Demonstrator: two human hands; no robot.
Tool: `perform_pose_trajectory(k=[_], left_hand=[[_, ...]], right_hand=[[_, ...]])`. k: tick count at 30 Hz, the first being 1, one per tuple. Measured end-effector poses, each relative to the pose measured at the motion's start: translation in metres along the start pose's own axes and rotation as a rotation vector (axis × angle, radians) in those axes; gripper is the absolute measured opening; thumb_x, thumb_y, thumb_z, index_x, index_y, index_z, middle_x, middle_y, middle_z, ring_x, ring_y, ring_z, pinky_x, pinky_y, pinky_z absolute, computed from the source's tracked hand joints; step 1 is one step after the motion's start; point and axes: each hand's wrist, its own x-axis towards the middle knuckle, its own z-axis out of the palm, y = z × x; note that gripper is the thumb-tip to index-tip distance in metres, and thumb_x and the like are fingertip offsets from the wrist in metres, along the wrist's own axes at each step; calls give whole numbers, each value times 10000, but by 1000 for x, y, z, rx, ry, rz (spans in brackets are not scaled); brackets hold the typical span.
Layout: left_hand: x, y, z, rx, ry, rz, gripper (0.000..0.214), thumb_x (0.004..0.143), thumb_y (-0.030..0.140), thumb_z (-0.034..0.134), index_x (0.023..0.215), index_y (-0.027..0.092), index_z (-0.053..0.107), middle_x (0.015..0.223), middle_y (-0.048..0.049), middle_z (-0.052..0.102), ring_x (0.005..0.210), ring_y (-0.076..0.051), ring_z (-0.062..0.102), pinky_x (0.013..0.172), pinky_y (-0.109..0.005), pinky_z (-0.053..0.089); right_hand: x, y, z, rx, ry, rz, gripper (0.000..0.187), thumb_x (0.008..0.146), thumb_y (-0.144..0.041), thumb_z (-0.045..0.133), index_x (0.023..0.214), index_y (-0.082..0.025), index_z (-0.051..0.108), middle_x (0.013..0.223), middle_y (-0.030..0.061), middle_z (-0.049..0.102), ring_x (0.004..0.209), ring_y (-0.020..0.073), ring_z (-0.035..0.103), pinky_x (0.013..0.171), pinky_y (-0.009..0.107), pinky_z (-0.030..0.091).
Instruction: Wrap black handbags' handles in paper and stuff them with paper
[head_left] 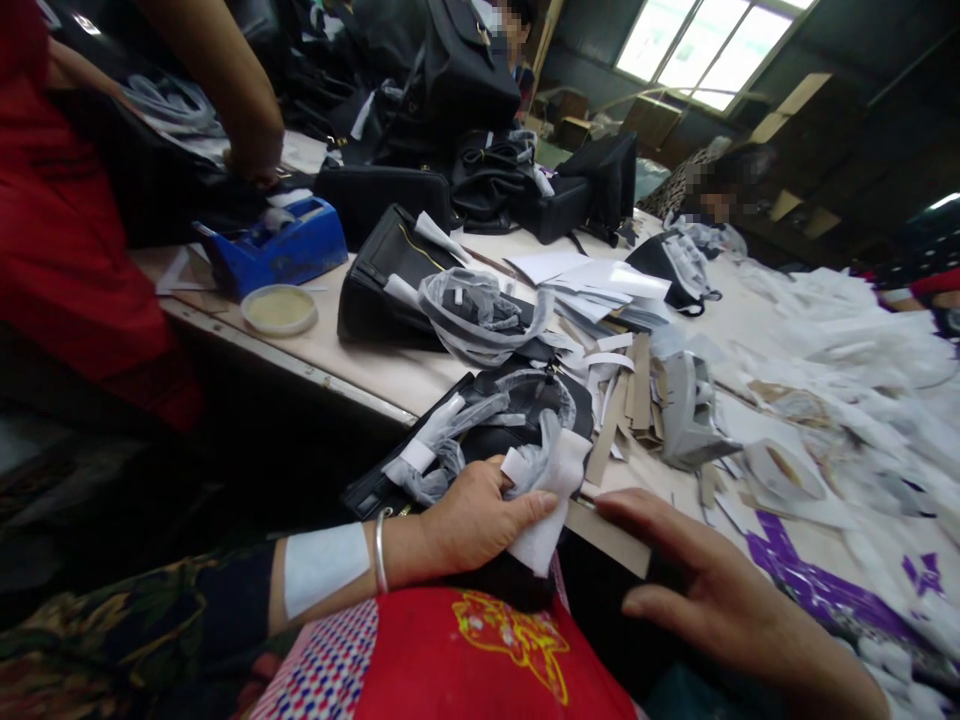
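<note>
My left hand (469, 515) pinches a strip of white foam wrap (551, 515), thumb on top, at the near side of a black bag (491, 440). The bag lies at the table's front edge, partly hidden by my hand. Its straps (442, 445) are wrapped in clear plastic with white pieces around them. My right hand (705, 585) is to the right of the bag, thumb and fingers apart, with nothing visible in it. Right behind this bag lies another black bag (375, 290) with a coil of plastic-wrapped handles (480, 320).
At left stand a blue tape dispenser (281, 245) and a round shallow lid (279, 310), near a co-worker's arm (232, 90). White sheets (592, 280), cardboard strips (630, 400), a grey tape dispenser (690, 410) and a tape roll (780, 470) lie rightward. Black bags (435, 80) are piled behind.
</note>
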Motion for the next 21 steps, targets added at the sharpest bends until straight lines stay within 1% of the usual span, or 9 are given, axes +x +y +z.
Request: perform_pose_trajectory(k=[3, 6, 7, 9, 12, 14, 16, 18, 21], left_hand=[[0, 2, 1, 47, 17, -12, 380, 830, 449, 652, 1007, 121, 721, 932, -63, 744, 816, -203, 668, 674, -270, 500], [1, -1, 3, 102, 40, 42, 380, 833, 444, 641, 1042, 133, 704, 959, -57, 735, 834, -204, 665, 693, -268, 501], [2, -2, 4, 138, 55, 64, 375, 832, 442, 638, 1039, 135, 698, 962, -57, 729, 833, -205, 661, 685, -266, 499], [3, -4, 6, 240, 95, 114, 346, 831, 435, 630, 988, 132, 687, 921, -55, 712, 791, -198, 646, 642, -259, 480], [4, -3, 6, 402, 114, 196, 315, 852, 442, 595, 898, 140, 673, 833, -42, 676, 723, -177, 611, 621, -260, 453], [2, 0, 4, 476, 90, 250, 316, 886, 443, 549, 905, 152, 673, 846, -44, 660, 748, -179, 607, 675, -277, 462], [-1, 3, 1, 518, 50, 289, 307, 907, 423, 518, 949, 161, 674, 906, -56, 651, 809, -193, 611, 740, -297, 471], [-4, 5, -1, 525, 6, 308, 261, 880, 371, 548, 973, 160, 669, 931, -58, 641, 835, -198, 611, 761, -300, 476], [-4, 6, 0, 485, -13, 284, 225, 814, 356, 623, 909, 157, 664, 849, -30, 623, 791, -184, 598, 724, -279, 475]], right_hand=[[10, -11, -5, -200, 0, -234, 434, 769, -171, 720, 1180, -309, 726, 1160, 91, 717, 1036, 276, 679, 859, 357, 564], [33, -28, 0, -360, -46, -406, 359, 849, -125, 593, 1118, -304, 750, 1042, 86, 741, 884, 227, 686, 758, 330, 546], [42, -34, 3, -412, -73, -442, 347, 858, -120, 582, 1100, -301, 754, 1033, 84, 742, 891, 226, 674, 781, 343, 531], [60, -46, 8, -481, -107, -480, 307, 847, -113, 602, 1028, -299, 766, 1117, 78, 725, 1039, 260, 630, 908, 409, 478], [83, -55, 13, -449, -135, -473, 249, 768, -82, 668, 870, -284, 774, 1316, 46, 634, 1270, 320, 493, 1028, 489, 376], [92, -54, 16, -348, -219, -423, 242, 760, -59, 654, 816, -263, 771, 1220, 45, 675, 1163, 279, 573, 969, 437, 423], [95, -49, 20, -245, -262, -362, 247, 797, -59, 616, 818, -249, 772, 988, 40, 720, 947, 204, 641, 849, 350, 474], [92, -42, 25, -176, -202, -325, 234, 833, -86, 600, 842, -242, 774, 853, 33, 709, 844, 174, 637, 771, 305, 485], [85, -35, 34, -111, -60, -296, 191, 848, -130, 621, 846, -240, 777, 822, 35, 699, 815, 169, 632, 730, 291, 493]])
